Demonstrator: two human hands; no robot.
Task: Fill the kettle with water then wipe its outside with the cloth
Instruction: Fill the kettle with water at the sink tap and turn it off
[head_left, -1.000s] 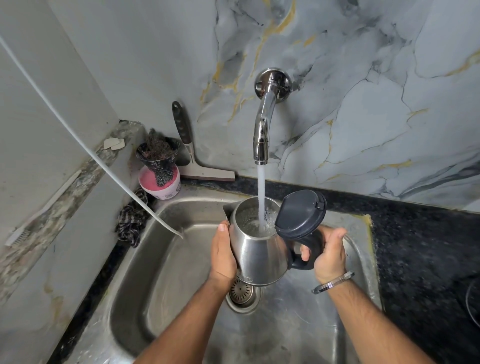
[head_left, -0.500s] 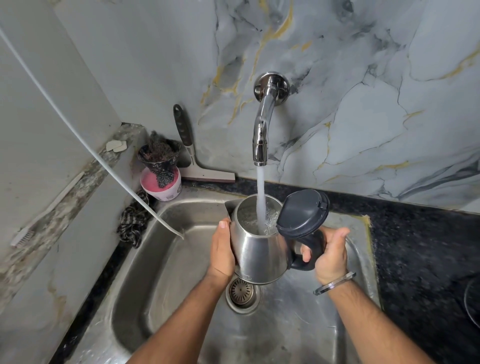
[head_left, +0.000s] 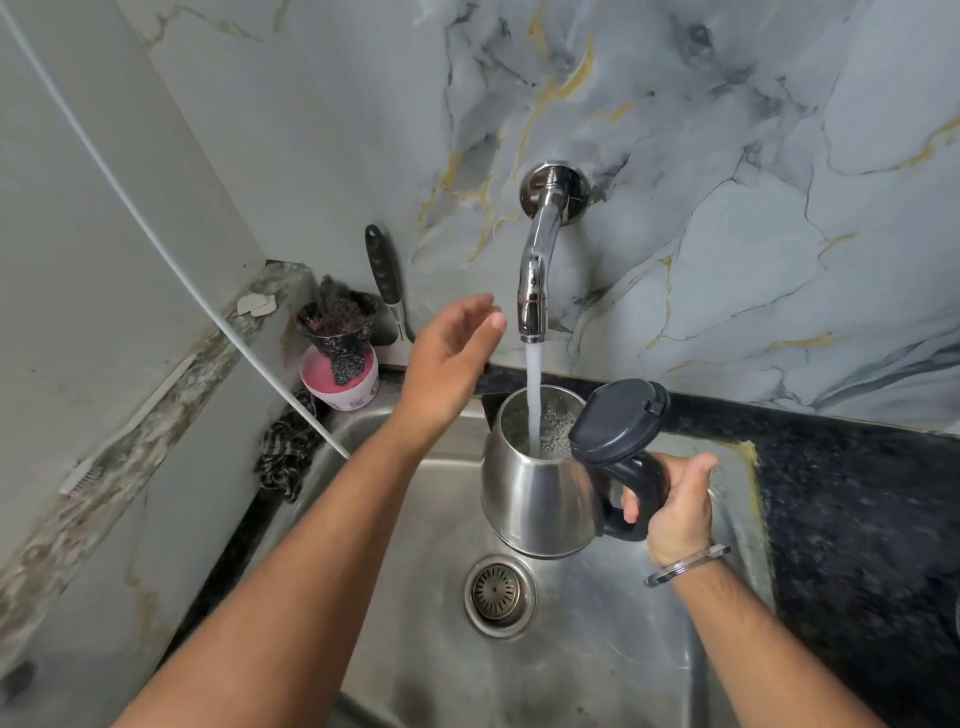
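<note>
A steel kettle (head_left: 540, 493) with its dark lid (head_left: 618, 421) flipped up hangs over the sink, under the running tap (head_left: 535, 275). Water streams into its open mouth. My right hand (head_left: 675, 499) grips the kettle's black handle. My left hand (head_left: 452, 358) is lifted off the kettle, fingers apart and empty, up beside the tap's spout. A dark checked cloth (head_left: 285, 452) lies crumpled on the sink's left rim.
The steel sink (head_left: 405, 530) has a drain (head_left: 498, 595) below the kettle. At the back left stand a pink tub (head_left: 340, 384) with scrubbers and a squeegee (head_left: 384, 280) against the marble wall. A white cord (head_left: 156, 228) crosses the left side. Black counter (head_left: 857, 519) lies right.
My left hand has let go of the kettle's side and risen toward the tap. The right hand alone now holds the kettle, still under the stream.
</note>
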